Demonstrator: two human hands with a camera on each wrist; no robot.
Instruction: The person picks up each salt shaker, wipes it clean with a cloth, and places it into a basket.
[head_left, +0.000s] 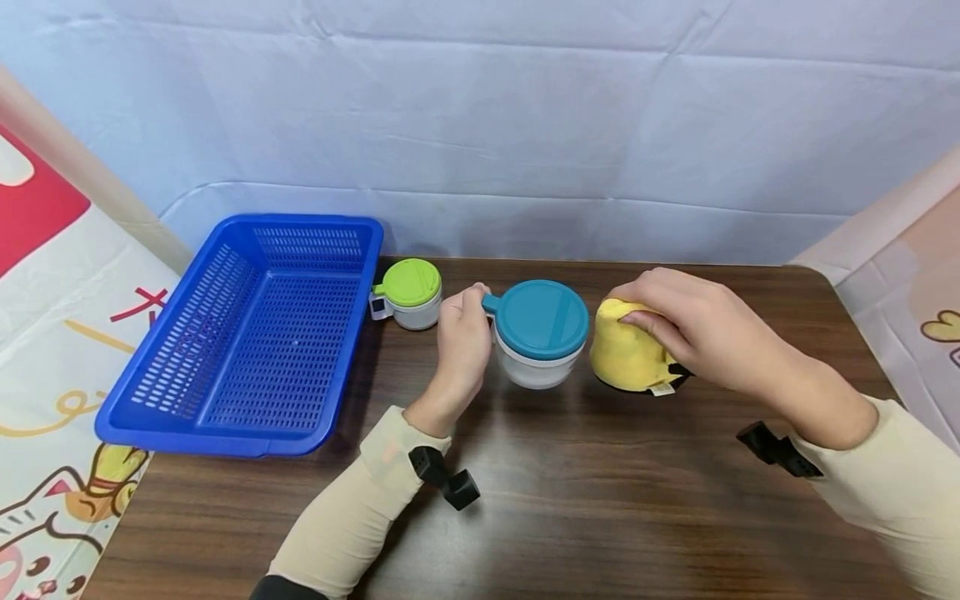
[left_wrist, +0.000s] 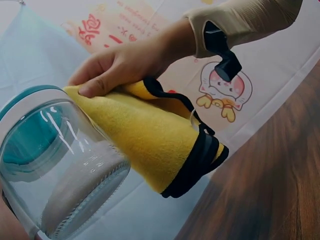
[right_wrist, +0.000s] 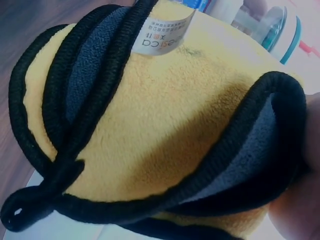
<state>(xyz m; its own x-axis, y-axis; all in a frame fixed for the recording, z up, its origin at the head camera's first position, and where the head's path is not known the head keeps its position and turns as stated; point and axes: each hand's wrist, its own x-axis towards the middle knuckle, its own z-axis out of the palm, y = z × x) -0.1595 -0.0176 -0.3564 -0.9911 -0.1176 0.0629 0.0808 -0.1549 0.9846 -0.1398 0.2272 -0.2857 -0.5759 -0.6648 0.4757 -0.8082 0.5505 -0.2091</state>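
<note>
Both full, folks: mid-frame our left hand (head_left: 462,333) grips a teal-lidded glass jar (head_left: 540,337), our right hand (head_left: 697,325) pinches a yellow cloth (head_left: 628,354).

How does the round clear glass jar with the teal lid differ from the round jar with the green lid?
The teal-lidded jar looks larger than the green-lidded jar. The teal-lidded jar is in the person's left hand, while the green-lidded jar stands on the brown wooden table, beside the rectangular blue plastic basket. Both have round lids with a tab at the side.
</note>
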